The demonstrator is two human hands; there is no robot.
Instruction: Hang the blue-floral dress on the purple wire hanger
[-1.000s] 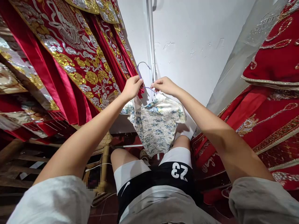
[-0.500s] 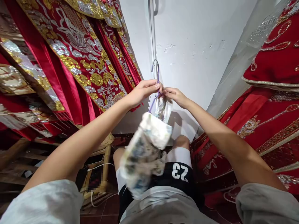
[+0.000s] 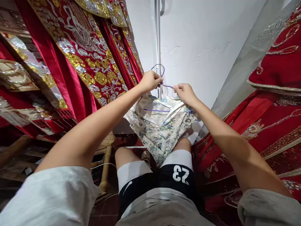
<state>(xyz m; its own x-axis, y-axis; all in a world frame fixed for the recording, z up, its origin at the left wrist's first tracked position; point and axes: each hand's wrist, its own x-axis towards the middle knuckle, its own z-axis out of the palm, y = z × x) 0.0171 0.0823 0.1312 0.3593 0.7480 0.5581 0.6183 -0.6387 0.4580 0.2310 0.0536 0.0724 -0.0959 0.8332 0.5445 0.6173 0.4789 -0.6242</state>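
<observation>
A thin purple clothes hanger (image 3: 157, 110) is held up in front of the white wall, its hook pointing upward. My left hand (image 3: 150, 81) pinches it just below the hook. Further right, my right hand (image 3: 185, 93) is closed on the hanger's sloping shoulder, close to the garment's neckline. From the hanger hangs a cream garment with a blue and grey floral print (image 3: 160, 131), spread wide with a V-shaped neck opening. The hanger's lower bar shows through that opening. The garment's lower end falls in a point between my knees.
Red robes with gold and silver embroidery (image 3: 94, 62) hang at the left. More beaded red clothing (image 3: 277, 125) stands at the right, partly under clear plastic. A bamboo rack (image 3: 106, 169) with a white cable is low at the left. Behind is a white wall (image 3: 199, 37).
The garment was bunched, blurred and swinging at the lower left; now it hangs spread from the hanger. My hands have moved apart, the right one outward along the hanger's shoulder.
</observation>
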